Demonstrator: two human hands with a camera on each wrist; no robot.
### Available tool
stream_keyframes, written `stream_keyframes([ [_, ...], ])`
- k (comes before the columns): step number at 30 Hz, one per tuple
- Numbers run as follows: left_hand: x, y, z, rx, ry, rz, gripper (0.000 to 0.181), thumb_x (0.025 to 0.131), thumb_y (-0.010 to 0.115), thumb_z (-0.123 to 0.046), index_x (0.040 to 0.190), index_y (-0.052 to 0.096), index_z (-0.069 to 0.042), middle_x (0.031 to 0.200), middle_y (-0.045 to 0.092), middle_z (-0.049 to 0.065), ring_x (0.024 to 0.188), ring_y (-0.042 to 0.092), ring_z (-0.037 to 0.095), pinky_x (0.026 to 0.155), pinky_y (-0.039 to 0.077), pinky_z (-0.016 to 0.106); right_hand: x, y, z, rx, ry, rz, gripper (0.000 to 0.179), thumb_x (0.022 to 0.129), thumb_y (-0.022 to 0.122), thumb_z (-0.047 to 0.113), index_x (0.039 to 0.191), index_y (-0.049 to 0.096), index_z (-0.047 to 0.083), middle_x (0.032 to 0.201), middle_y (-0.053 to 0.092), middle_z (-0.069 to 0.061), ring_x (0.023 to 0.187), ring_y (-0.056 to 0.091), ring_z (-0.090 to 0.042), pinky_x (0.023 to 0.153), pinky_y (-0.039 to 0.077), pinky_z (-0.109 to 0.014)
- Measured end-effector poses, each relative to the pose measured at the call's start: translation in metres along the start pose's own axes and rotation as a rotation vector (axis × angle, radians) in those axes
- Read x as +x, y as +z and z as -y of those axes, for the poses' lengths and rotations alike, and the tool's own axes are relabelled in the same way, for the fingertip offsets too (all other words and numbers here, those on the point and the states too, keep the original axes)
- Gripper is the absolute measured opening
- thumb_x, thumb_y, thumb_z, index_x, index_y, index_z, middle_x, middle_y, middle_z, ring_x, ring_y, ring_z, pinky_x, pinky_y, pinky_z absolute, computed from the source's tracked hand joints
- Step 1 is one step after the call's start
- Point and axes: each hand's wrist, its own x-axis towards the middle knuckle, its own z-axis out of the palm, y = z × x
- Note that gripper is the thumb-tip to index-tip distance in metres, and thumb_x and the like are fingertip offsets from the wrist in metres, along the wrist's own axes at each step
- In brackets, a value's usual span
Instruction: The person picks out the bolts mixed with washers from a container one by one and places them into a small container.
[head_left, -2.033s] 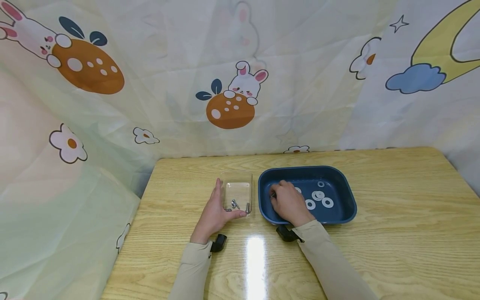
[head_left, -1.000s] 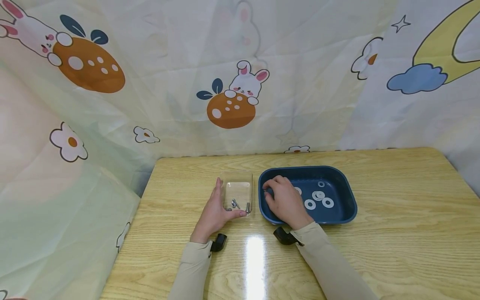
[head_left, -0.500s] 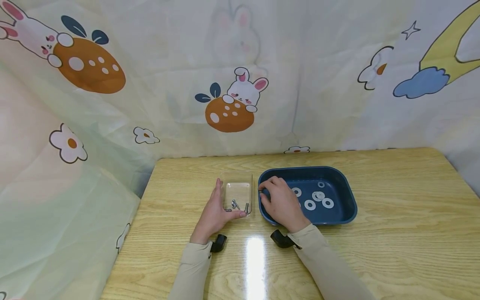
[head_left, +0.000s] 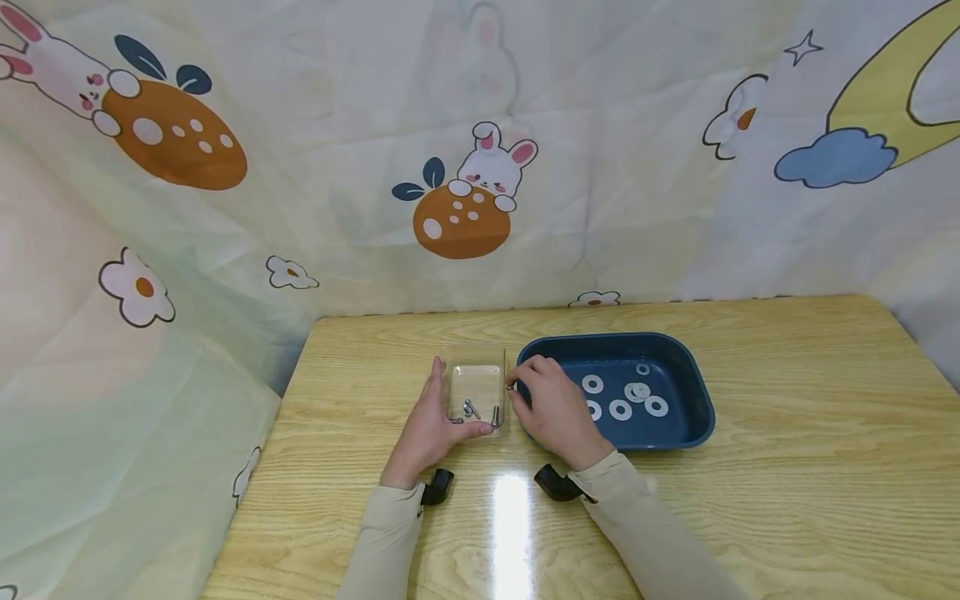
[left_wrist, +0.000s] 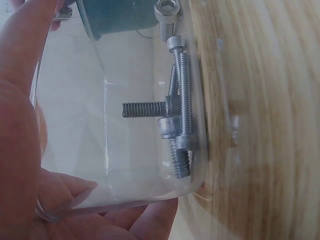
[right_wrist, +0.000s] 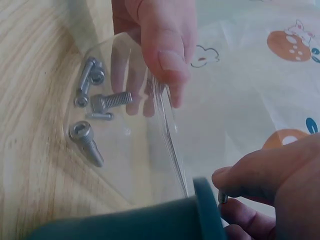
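My left hand (head_left: 427,429) grips a clear plastic box (head_left: 480,377), thumb over its near rim and fingers along its left side. Several silver socket-head bolts (left_wrist: 185,95) lie on the box's bottom, piled together in the left wrist view. My right hand (head_left: 558,408) pinches a small threaded bolt (right_wrist: 223,197) between thumb and fingertips; much of the bolt is hidden by the fingers. That hand is over the left rim of a dark blue bin (head_left: 600,337), its fingertips right at the clear box's right wall.
Several flat white washers (head_left: 620,409) lie inside the blue bin, which stands just right of the clear box. Both stand on a wood-grain table (head_left: 795,400). A printed curtain (head_left: 637,208) hangs behind the table's far edge.
My right hand has moved left from inside the blue bin to its left rim, carrying the pinched bolt and uncovering more washers. My left hand and the clear box have stayed put.
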Motion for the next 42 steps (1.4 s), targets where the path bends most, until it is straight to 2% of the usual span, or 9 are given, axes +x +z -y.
stream_keyframes([
  [10,-0.001,0.001,0.000,0.005,0.003,0.001,0.133,0.056,0.079,-0.061,0.145,-0.015,-0.033,0.154,0.014,0.003,0.136,0.022,0.029,0.104,0.030,0.049,0.002,0.003,0.009,0.036,-0.025,0.026,0.009,0.082,0.069,0.015,0.092,0.069,0.016,0.097,0.060,0.000,0.087,0.052,-0.017,0.063,0.047,-0.029],
  [28,0.000,0.000,0.000,0.009,0.012,0.000,0.133,0.056,0.078,-0.062,0.145,-0.016,-0.032,0.154,0.013,0.003,0.137,0.020,0.026,0.106,0.028,0.046,0.006,0.018,0.011,-0.018,-0.067,0.084,0.009,0.081,0.069,0.017,0.090,0.070,0.018,0.095,0.060,0.004,0.088,0.051,-0.013,0.065,0.049,-0.028],
  [42,0.001,0.000,-0.002,0.020,0.004,0.011,0.135,0.051,0.071,-0.074,0.145,-0.017,-0.031,0.154,0.010,0.001,0.137,0.020,0.023,0.107,0.027,0.045,0.006,0.022,0.014,-0.029,-0.074,0.140,0.009,0.079,0.068,0.013,0.087,0.070,0.016,0.093,0.059,0.004,0.090,0.051,-0.013,0.066,0.049,-0.029],
])
